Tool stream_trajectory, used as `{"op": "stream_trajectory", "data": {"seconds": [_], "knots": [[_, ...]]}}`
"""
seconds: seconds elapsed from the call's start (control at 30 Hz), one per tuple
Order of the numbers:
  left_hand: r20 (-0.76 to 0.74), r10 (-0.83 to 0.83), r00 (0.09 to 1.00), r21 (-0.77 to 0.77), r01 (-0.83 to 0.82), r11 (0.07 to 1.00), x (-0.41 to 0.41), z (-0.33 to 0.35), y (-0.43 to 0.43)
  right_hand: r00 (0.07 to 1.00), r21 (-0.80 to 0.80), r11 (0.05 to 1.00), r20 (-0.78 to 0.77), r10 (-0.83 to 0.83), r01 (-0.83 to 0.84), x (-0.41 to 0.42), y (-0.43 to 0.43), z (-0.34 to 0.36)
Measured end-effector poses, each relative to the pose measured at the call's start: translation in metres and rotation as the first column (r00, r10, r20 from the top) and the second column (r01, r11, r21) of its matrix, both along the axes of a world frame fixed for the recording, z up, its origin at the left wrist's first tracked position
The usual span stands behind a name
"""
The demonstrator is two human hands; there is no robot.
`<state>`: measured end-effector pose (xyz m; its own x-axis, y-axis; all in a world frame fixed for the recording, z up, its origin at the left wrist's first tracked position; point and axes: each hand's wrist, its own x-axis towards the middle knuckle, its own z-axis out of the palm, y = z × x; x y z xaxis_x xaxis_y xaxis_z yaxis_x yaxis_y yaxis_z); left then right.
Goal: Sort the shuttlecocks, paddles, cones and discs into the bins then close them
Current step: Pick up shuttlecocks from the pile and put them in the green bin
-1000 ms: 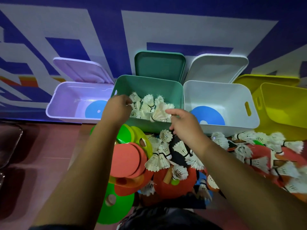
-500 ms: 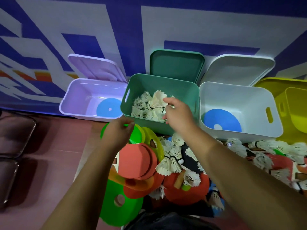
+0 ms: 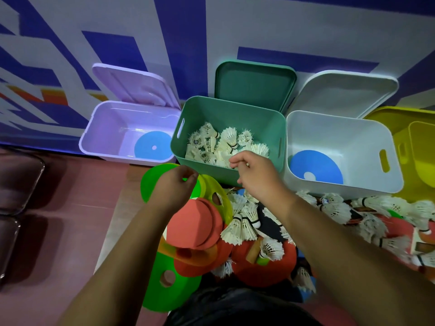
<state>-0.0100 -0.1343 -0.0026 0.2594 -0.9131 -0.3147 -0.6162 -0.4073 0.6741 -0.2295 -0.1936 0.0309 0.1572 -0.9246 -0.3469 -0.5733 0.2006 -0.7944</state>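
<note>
Head view: the small round labels on the shuttlecock corks are too tiny to read. The floor [image 3: 77, 231] is reddish-brown. The wall [image 3: 259, 24] has a blue and pale geometric pattern, and dark seats [image 3: 18, 180] sit far left.

Four open bins stand in a row against the wall, lids tipped back:
- The lilac bin [image 3: 106, 135] holds a blue disc [image 3: 153, 147].
- The green bin [image 3: 235, 111] holds a heap of shuttlecocks [image 3: 226, 147].
- The white bin [image 3: 341, 137] holds a second blue disc [image 3: 315, 165].
- The yellow bin [image 3: 423, 156] is cut off at the right edge.

The right hand [image 3: 259, 177] is over the green bin's front rim, fingers loosely curled, nothing seen in them. The left hand [image 3: 174, 187] is over the green cone [image 3: 150, 182], fingers curled; can't tell if it grips the cone.

In front of the bins lies a pile of loose shuttlecocks [image 3: 244, 222], a yellow cone [image 3: 219, 191], red discs [image 3: 195, 224] and a red paddle [image 3: 270, 269].
</note>
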Motion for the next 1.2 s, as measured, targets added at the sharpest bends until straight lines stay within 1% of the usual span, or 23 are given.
{"op": "stream_trajectory", "data": {"seconds": [0.1, 0.17, 0.27, 0.37, 0.53, 0.6, 0.67, 0.73, 0.8, 0.97, 1.07, 1.17, 1.2], "knots": [[-0.009, -0.104, 0.995, 0.036, 0.104, 0.994, -0.014, -0.004, 0.004, 0.996, -0.021, 0.997, 0.046, -0.07, 0.071, -0.014, 0.01, 0.006], [-0.001, -0.171, 0.985, 0.055, 0.171, 0.984, -0.026, -0.006, 0.007, 0.996, -0.02, 0.996, 0.049, -0.08, 0.081, -0.023, 0.018, 0.007], [-0.023, -0.25, 0.968, 0.088, 0.251, 0.964, -0.043, -0.01, 0.013, 0.999, -0.009, 0.999, 0.029, -0.045, 0.045, -0.035, 0.031, 0.002], [-0.015, -0.287, 0.958, 0.138, 0.286, 0.948, -0.056, -0.015, 0.019, 1.0, 0.023, 1.0, -0.004, 0.004, -0.003, -0.048, 0.045, -0.007], [0.01, -0.334, 0.942, 0.302, 0.316, 0.899, -0.087, -0.03, 0.036, 0.996, 0.088, 0.995, -0.08, 0.045, -0.038, -0.069, 0.064, -0.035], [-0.007, -0.318, 0.948, 0.354, 0.299, 0.886, -0.102, -0.036, 0.046, 0.975, 0.091, 0.988, -0.173, 0.137, -0.123, -0.078, 0.073, -0.045], [0.018, -0.294, 0.956, 0.406, 0.262, 0.876, -0.115, -0.039, 0.055, 0.918, 0.071, 0.962, -0.289, 0.271, -0.262, -0.087, 0.084, -0.054], [0.066, -0.262, 0.963, 0.418, 0.212, 0.883, -0.125, -0.043, 0.065, 0.844, 0.059, 0.924, -0.39, 0.369, -0.377, -0.094, 0.095, -0.063], [0.095, -0.214, 0.972, 0.398, 0.16, 0.903, -0.131, -0.044, 0.072, 0.79, 0.053, 0.896, -0.452, 0.415, -0.44, -0.098, 0.104, -0.069], [0.102, -0.099, 0.99, 0.296, 0.065, 0.953, -0.129, -0.029, 0.087, 0.681, 0.022, 0.834, -0.564, 0.466, -0.552, -0.1, 0.12, -0.077], [0.074, -0.003, 0.997, 0.24, -0.014, 0.971, -0.124, -0.012, 0.099, 0.63, 0.023, 0.787, -0.585, 0.51, -0.616, -0.097, 0.125, -0.078], [0.065, 0.083, 0.994, 0.197, -0.094, 0.976, -0.117, 0.0, 0.114, 0.533, 0.054, 0.712, -0.624, 0.571, -0.7, -0.091, 0.133, -0.078], [0.055, 0.118, 0.991, 0.187, -0.127, 0.974, -0.115, 0.003, 0.119, 0.523, 0.058, 0.702, -0.624, 0.58, -0.71, -0.09, 0.135, -0.076]]}}
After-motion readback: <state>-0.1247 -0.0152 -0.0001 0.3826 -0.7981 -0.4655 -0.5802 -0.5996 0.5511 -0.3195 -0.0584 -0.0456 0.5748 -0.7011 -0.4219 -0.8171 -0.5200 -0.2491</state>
